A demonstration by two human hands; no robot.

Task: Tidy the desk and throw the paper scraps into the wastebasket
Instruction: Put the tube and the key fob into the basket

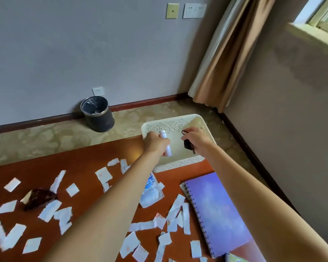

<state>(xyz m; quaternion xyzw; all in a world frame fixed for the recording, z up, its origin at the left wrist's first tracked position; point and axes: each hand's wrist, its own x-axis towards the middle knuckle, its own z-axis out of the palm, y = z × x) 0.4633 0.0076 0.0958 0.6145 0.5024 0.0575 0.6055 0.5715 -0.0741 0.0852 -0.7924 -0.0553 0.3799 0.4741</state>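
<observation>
Both my hands reach over a cream plastic tray (pixel 180 121) at the desk's far edge. My left hand (pixel 155 143) grips a small white tube (pixel 165 142) around its middle. My right hand (pixel 195 138) pinches a small black object (pixel 187 144) with a thin loop. Several torn white paper scraps (pixel 49 210) lie scattered over the reddish-brown desk (pixel 83 167). A dark round wastebasket (pixel 98 114) stands on the floor by the wall, with some paper inside.
A purple spiral notebook (pixel 218 210) lies at the right of the desk. A clear plastic packet (pixel 151 191) lies under my left forearm. A dark brown wrapped item (pixel 39 198) sits at the left. Patterned carpet, a curtain and wall surround the desk.
</observation>
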